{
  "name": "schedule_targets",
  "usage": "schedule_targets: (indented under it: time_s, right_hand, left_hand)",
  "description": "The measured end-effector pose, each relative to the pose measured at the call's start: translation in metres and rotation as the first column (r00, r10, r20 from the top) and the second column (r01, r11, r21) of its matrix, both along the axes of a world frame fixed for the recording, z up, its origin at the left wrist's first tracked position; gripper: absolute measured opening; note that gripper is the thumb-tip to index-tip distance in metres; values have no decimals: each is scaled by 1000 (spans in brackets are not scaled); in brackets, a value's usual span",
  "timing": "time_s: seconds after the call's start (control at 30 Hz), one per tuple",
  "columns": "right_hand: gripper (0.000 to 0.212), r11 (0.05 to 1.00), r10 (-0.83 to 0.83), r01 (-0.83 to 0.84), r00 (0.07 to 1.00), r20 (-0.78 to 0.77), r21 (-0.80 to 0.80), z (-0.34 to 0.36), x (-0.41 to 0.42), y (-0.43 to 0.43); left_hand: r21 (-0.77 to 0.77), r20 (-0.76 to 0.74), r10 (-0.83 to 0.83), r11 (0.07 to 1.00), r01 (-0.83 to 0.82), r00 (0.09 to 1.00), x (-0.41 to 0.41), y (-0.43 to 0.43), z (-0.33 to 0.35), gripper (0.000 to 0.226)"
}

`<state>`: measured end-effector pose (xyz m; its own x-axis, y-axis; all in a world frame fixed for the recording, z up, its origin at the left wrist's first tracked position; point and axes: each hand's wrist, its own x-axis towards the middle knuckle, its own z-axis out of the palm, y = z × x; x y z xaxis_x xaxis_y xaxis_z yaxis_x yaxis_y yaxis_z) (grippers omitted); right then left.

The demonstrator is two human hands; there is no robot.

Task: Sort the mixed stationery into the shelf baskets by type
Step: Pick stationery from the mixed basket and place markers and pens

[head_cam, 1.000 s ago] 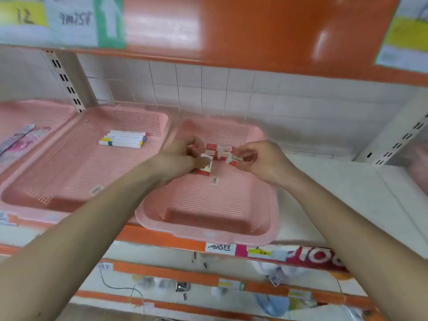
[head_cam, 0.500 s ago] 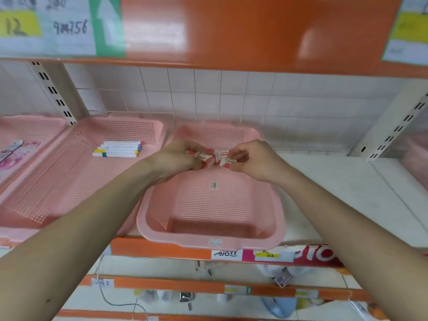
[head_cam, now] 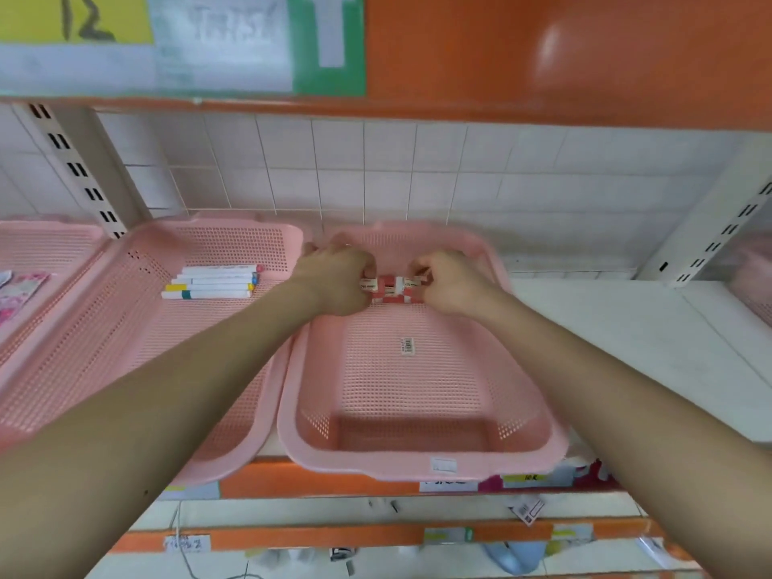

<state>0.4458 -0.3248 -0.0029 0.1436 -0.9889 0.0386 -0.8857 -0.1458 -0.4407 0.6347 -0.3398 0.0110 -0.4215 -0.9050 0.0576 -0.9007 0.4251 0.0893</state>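
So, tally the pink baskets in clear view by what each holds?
Marker basket with white markers: 1
Centre basket with red-and-white packs: 1
Left basket with pink patterned sheets: 1
Far-right pink blur: not counted
Total: 3

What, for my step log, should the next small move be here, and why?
Probably lower and release the small red-and-white boxes. The left hand and right hand both pinch them low at the far end of the pink perforated plastic basket, which otherwise shows only a barcode sticker.

Bright, even light; glare on the orange shelf (head_cam: 555, 48); blurred, wide-angle-bent edges
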Motion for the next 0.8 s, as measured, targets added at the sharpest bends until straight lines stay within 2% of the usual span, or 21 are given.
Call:
schedule_targets:
  time_s: [0.07,0.2,0.33,0.47,0.6,0.7,0.8]
  right_hand:
    - [29,1000,-8,10,999,-49,28,-2,5,-5]
    - [24,995,-15,28,990,-138,95,-10,16,-8]
    - [20,993,0,17,988,-153,114,-21,24,-4]
    - [15,997,-1,13,988,-155,79,-26,27,-5]
    - [10,998,-17,24,992,-123,56,-32,26,-7]
    - [8,999,-23,26,998,-64,46,-34,26,-10]
    - [33,1000,-21,21,1000,3,21,-38,25,-10]
  left_hand:
    - [-12,65,6,1000,-6,998,0,-7,-8,24]
    - [-47,97,-3,999,7,995,3,-14,-20,21]
    - [-56,223,-6,998,19,975,0,-12,-24,19]
    - [-122,373,32,992,15,927,-6,-12,-27,3]
    - [-115,413,66,993,-19,908,-5,-14,-30,37]
    - [-112,490,89,993,-39,867,-6,-13,-32,29]
    - [-115,522,103,992,-50,847,-7,-12,-32,27]
